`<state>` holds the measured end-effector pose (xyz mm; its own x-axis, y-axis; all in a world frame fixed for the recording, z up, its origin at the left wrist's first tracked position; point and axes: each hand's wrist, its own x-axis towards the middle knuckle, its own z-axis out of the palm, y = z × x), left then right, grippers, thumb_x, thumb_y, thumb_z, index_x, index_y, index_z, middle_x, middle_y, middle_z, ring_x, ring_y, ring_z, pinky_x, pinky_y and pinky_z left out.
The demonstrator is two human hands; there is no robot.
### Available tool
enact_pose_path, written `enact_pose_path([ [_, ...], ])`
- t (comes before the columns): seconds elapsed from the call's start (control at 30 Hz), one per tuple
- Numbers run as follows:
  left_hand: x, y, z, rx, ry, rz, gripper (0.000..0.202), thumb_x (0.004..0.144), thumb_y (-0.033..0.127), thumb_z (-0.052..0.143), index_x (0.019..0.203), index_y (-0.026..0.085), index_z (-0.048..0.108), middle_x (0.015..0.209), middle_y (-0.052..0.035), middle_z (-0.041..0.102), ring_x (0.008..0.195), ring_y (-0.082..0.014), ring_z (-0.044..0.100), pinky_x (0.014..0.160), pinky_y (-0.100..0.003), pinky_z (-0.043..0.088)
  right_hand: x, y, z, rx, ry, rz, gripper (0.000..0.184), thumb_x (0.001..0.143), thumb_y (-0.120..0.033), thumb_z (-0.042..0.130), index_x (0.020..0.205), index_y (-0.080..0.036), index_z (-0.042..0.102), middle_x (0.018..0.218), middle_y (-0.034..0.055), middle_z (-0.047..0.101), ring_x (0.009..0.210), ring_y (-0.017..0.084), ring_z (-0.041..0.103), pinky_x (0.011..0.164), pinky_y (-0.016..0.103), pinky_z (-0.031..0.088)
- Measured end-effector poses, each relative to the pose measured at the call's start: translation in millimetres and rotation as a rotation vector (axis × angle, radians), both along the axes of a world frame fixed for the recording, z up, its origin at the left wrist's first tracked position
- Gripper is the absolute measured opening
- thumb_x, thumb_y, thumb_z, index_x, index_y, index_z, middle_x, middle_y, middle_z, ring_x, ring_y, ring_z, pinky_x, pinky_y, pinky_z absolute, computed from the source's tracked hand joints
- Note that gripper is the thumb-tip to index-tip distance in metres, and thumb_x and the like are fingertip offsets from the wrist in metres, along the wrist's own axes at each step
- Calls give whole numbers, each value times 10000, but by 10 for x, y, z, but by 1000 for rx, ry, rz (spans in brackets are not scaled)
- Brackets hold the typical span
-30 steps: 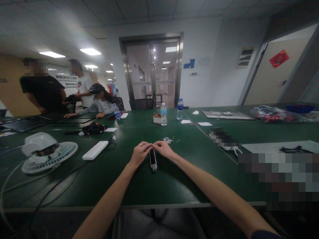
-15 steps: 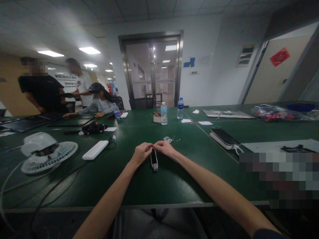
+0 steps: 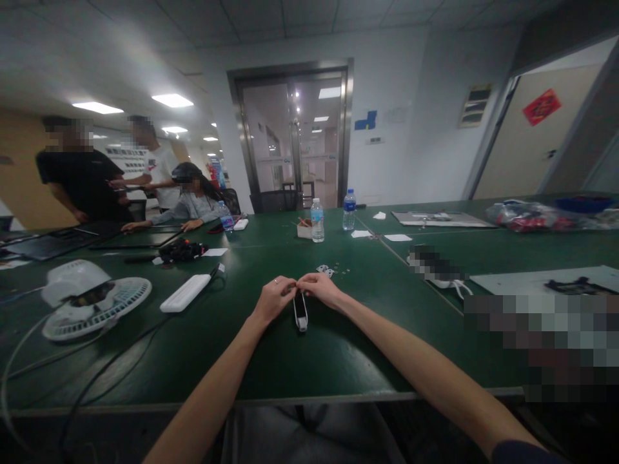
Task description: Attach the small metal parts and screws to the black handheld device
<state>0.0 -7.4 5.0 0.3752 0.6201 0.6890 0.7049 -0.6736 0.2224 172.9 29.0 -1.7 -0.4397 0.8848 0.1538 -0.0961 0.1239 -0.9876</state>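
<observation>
Left hand [image 3: 274, 301] and right hand [image 3: 319, 289] curled narrow, fingertips meeting, anything pinched between them too small to tell. Just below, a slim black-and-white device [image 3: 300, 314] lying lengthwise on the green surface [image 3: 348, 361]; small metal pieces [image 3: 325, 270] scattered just beyond the hands.

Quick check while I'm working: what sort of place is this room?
Probably a workshop or electronics assembly room in an office building: a long green-topped workbench, small metal parts scattered on it, and a seated co-worker at the same bench.
</observation>
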Motion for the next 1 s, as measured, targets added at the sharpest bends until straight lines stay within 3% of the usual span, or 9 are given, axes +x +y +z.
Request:
enact_pose_path([
  [0.17, 33, -13, 13, 7, -7, 19, 160, 832, 219, 545, 956, 181, 641, 866, -37, 616, 790, -140, 590, 715, -244, 485, -9, 12, 10, 34, -49, -88, 239, 627, -332, 712, 723, -118, 666, 647, 14, 631, 594, 88, 538, 573, 209, 433],
  [0.37, 2, 0, 31, -63, -20, 37, 229, 839, 283, 547, 1035, 196, 628, 847, -23, 607, 688, -121, 559, 652, -238, 470, 64, 83, 14, 115, -109, -148, 258, 645, -345, 677, 746, -108, 672, 681, 33, 650, 593, 95, 549, 584, 220, 444],
  [0.53, -165, 61, 12, -176, 37, 145, 218, 839, 301, 534, 976, 181, 654, 784, -23, 620, 655, -134, 548, 624, -253, 441, 257, 146, 2, 323, -376, -247, 208, 652, -309, 654, 725, -117, 692, 659, 31, 652, 599, 113, 561, 566, 217, 424],
  [0.7, -238, 64, -6, -292, 131, 178, 221, 841, 284, 503, 921, 187, 685, 743, -29, 635, 648, -146, 559, 612, -253, 435, 298, 145, -60, 414, -509, -217, 183, 680, -291, 621, 731, -135, 702, 667, 24, 662, 598, 113, 573, 556, 207, 427],
  [1.0, -222, 73, -11, -355, 104, 142, 211, 837, 268, 503, 911, 200, 689, 804, -29, 674, 709, -162, 595, 655, -268, 461, 283, 209, -139, 378, -398, -141, 212, 704, -289, 649, 856, -144, 678, 781, 42, 696, 703, 131, 638, 671, 240, 493],
])
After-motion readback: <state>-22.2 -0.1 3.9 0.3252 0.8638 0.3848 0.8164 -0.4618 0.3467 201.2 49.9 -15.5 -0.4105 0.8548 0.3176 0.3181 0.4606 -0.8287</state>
